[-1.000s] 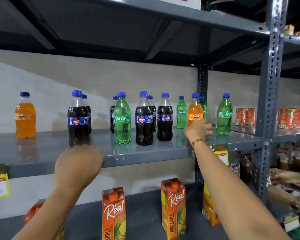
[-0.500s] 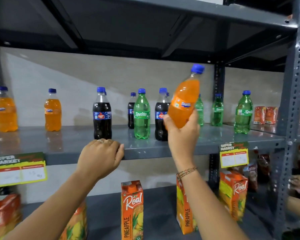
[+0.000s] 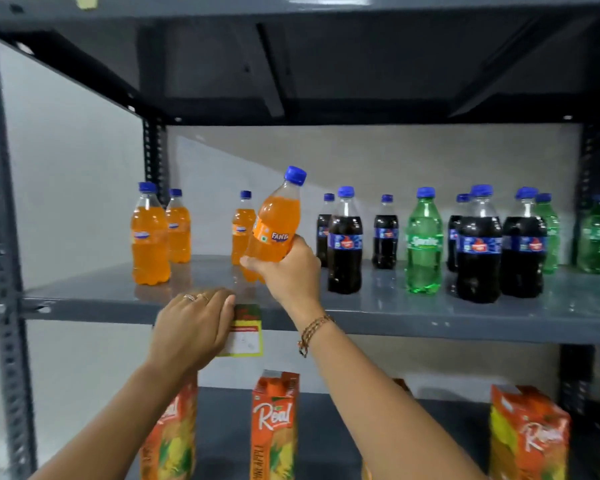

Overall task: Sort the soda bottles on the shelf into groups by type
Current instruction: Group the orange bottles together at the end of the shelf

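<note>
My right hand (image 3: pixel 288 270) grips the lower part of an orange Fanta bottle (image 3: pixel 276 225), tilted right, just above the grey shelf (image 3: pixel 430 311). Three more orange bottles stand on the shelf's left: two together (image 3: pixel 149 237) and one (image 3: pixel 240 230) right behind the held bottle. To the right stand dark cola bottles (image 3: pixel 344 244) mixed with green Sprite bottles (image 3: pixel 424 242). My left hand (image 3: pixel 194 327) rests curled on the shelf's front edge, holding nothing.
A yellow price tag (image 3: pixel 245 334) hangs on the shelf edge beside my left hand. Orange Real juice cartons (image 3: pixel 274 424) stand on the lower shelf. A perforated grey upright (image 3: pixel 4 271) bounds the left side; another shelf (image 3: pixel 291 5) lies overhead.
My right hand took the Fanta bottle from the right end of the shelf, lifted it and carried it left and down toward the other orange bottles. The view swung left.
</note>
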{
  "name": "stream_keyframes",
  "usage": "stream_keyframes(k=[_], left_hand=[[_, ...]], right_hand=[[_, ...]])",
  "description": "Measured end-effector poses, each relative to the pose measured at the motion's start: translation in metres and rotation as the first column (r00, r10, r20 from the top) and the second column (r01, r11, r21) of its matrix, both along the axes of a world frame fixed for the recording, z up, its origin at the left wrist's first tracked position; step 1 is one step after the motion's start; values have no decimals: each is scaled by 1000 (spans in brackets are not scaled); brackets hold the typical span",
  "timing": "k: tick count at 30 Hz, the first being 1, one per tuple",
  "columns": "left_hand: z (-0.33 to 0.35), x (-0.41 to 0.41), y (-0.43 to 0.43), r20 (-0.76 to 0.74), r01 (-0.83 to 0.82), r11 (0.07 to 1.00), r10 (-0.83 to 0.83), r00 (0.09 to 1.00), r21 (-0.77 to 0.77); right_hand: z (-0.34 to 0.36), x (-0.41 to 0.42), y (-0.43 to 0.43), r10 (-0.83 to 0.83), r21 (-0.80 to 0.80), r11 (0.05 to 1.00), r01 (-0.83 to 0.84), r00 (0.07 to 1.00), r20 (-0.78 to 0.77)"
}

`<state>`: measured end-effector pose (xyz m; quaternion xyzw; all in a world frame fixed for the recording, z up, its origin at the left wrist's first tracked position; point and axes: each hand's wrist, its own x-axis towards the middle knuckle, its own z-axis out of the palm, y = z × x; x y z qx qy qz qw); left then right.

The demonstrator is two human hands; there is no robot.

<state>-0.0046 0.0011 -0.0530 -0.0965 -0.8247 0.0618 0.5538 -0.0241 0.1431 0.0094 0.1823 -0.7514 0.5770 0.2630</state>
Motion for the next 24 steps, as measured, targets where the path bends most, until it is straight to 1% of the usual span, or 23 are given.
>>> stream_keyframes(k=[4, 7, 9, 12, 17, 20, 21, 22, 23, 24], left_hand=[[-9, -10, -5, -13, 22, 999, -22, 1000, 32], [-11, -15, -3, -86, 19, 1000, -18, 996, 9], [-11, -14, -1, -127, 15, 1000, -14, 992, 5], [-11, -15, 0, -148, 18, 1000, -14, 989, 20], [-13, -17, -1, -131, 24, 999, -20, 991, 29], [-12, -14, 1, -115, 26, 999, -23, 993, 23], [-11, -14, 1, -106, 29, 999, -27, 994, 20], [-10, -14, 0, -98, 29, 999, -27, 995, 20], [-9, -14, 1, -80, 37, 999, -35, 996, 26], [-8, -13, 2, -65, 48, 998, -46, 997, 31]], right_hand=[[4, -25, -32, -104, 149, 984, 100, 994, 17], [2, -35, -42, -139, 232, 965, 126, 989, 42], [1, -39, -44, -153, 271, 953, 133, 987, 55], [1, -45, -44, -178, 301, 942, 152, 982, 63], [-1, -48, -44, -180, 316, 937, 148, 981, 74], [-2, -42, -38, -117, 285, 955, 86, 989, 93], [-2, -37, -33, -97, 262, 962, 73, 992, 78], [-2, -31, -27, -84, 226, 971, 74, 996, 36], [-3, -23, -16, -99, 179, 978, 105, 994, -44], [-5, -17, -3, -151, 122, 978, 171, 976, -154]])
